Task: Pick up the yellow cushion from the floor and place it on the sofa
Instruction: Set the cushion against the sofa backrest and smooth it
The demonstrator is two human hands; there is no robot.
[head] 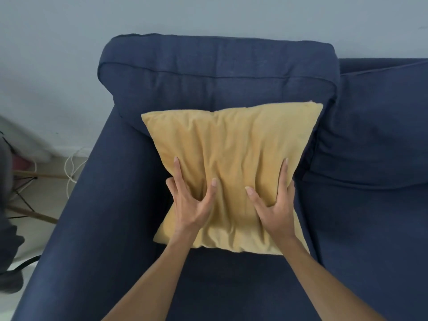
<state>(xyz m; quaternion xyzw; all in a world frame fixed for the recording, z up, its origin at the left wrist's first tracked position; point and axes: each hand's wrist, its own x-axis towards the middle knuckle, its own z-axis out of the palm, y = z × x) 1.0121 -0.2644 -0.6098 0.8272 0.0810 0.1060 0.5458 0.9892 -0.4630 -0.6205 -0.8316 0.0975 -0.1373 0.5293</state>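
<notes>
The yellow cushion [231, 144] leans against the back cushion of the dark blue sofa [111, 228], its lower edge resting on the seat. My left hand [192, 198] grips its lower left side, thumb pressed into the front and fingers wrapped around the edge. My right hand [273, 200] grips the lower right side the same way. The fabric is creased between my two thumbs.
The sofa's left armrest [92, 216] runs down the left. A second back cushion [375, 126] lies to the right. On the floor at left are a chair with wooden legs [30, 214] and white cables [71, 167]. A pale wall is behind.
</notes>
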